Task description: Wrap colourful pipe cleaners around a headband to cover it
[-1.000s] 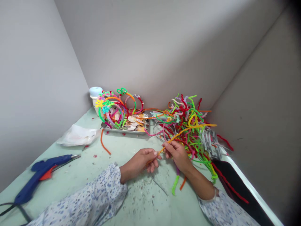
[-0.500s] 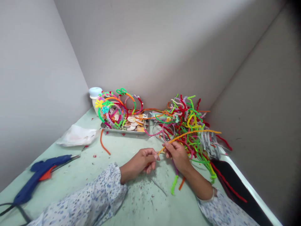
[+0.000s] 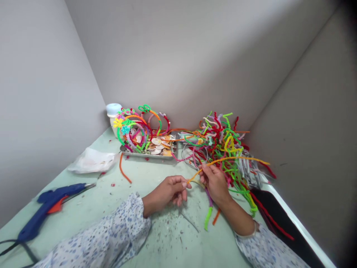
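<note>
Between my hands runs an orange pipe cleaner (image 3: 231, 158), its long free part reaching out to the right past the heap. My left hand (image 3: 171, 190) pinches its near end with thumb and finger. Farther along, my right hand (image 3: 215, 182) grips it between thumb and fingertips. A thin grey wire (image 3: 189, 221) shows below my left hand, lying toward the table's front; its upper end is hard to make out. Below my right hand a purple-and-green pipe cleaner piece (image 3: 208, 216) hangs or lies, and a short orange piece (image 3: 216, 216) is beside it.
A blue glue gun (image 3: 52, 208) lies at left near a white plastic packet (image 3: 93, 160). At the back, decorated headbands (image 3: 134, 130) stand at a metal tray (image 3: 150, 155) of discs, beside a lidded jar (image 3: 113, 109). A tangled pipe cleaner heap (image 3: 223, 141) fills the back right.
My right hand has slid slightly right, away from my left hand, widening the stretch of orange pipe cleaner between them. Its free end now reaches farther right. My left hand has stayed nearly still.
</note>
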Available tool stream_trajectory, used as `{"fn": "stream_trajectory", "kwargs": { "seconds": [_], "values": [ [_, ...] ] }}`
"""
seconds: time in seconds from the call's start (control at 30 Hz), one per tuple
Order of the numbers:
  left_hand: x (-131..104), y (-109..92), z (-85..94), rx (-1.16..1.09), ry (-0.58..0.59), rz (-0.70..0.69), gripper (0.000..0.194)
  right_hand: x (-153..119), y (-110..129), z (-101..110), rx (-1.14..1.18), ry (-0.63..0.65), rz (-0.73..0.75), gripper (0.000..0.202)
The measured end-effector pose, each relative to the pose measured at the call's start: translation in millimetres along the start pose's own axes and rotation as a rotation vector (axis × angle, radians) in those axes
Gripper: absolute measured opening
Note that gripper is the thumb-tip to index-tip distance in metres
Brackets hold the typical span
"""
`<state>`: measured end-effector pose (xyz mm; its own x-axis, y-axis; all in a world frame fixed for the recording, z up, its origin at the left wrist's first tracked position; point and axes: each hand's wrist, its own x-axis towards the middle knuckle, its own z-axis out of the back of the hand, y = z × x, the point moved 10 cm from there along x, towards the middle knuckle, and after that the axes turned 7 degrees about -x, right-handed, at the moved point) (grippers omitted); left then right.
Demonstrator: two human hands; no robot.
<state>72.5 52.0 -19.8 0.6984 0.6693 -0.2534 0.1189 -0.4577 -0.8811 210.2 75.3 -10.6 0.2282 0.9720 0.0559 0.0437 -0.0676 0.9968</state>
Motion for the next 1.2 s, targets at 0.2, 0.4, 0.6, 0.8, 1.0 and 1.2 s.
{"fn": "stream_trajectory", "kwargs": {
  "seconds": [0.2,0.4,0.6,0.8,1.0,1.2],
  "values": [
    [-0.5,-2.4,1.4,0.002,-0.027,-0.013,0.031,1.7,-0.8,0.8,0.035,-0.015,0.01,0.029],
    [1.1,1.0,5.0,-0.057,-0.037,-0.015,0.032,5.1,2.0,10.5,0.036,-0.091,0.04,0.027],
    [1.8,0.7,5.8,-0.062,-0.046,-0.014,0.026,0.6,9.6,-0.6,-0.05,-0.001,0.039,0.03],
    [1.5,-0.1,6.2,-0.039,-0.054,-0.019,0.023,-11.7,18.3,-33.2,-0.276,0.277,0.1,0.025],
    [0.7,-0.2,7.6,-0.023,-0.078,-0.013,0.025,-9.7,16.5,-28.6,-0.291,0.254,0.065,0.029],
    [-0.7,-1.7,3.0,0.007,-0.055,-0.014,0.025,-8.4,12.1,-26.8,-0.223,0.253,0.029,0.031]
  ]
}}
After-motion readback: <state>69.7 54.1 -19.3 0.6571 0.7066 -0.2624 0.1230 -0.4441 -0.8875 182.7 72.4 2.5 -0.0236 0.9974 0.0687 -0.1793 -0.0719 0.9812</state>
